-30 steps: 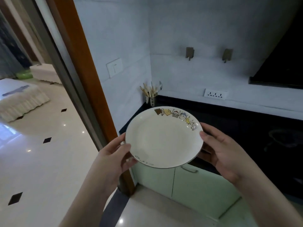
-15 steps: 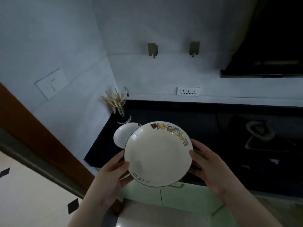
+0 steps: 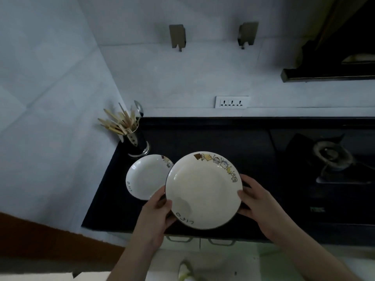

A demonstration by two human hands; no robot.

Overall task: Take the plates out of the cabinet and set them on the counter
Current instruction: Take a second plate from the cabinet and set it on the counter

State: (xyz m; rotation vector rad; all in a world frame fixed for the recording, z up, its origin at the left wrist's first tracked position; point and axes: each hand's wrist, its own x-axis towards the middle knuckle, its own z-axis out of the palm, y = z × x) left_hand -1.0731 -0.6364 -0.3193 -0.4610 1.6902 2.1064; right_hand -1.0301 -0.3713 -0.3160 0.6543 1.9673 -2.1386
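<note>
Head view: plate held over the counter.
A plate [image 3: 204, 190] is gripped at its rim by the left hand [image 3: 157, 214] and right hand [image 3: 258, 203] above the dark counter [image 3: 203, 138]; a second plate [image 3: 147, 176] lies just beside, partly overlapped, near a utensil holder [image 3: 136, 141].

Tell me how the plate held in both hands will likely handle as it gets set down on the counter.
The held plate looks like glazed ceramic, so it is probably rigid and breakable if it knocks the plate on the counter, whose edge it overlaps in this view. Its glossy surface may be slippery; the left hand and right hand gripping opposite rims should keep it steady. Shallow and flat-based, it will likely sit without rocking.
</note>
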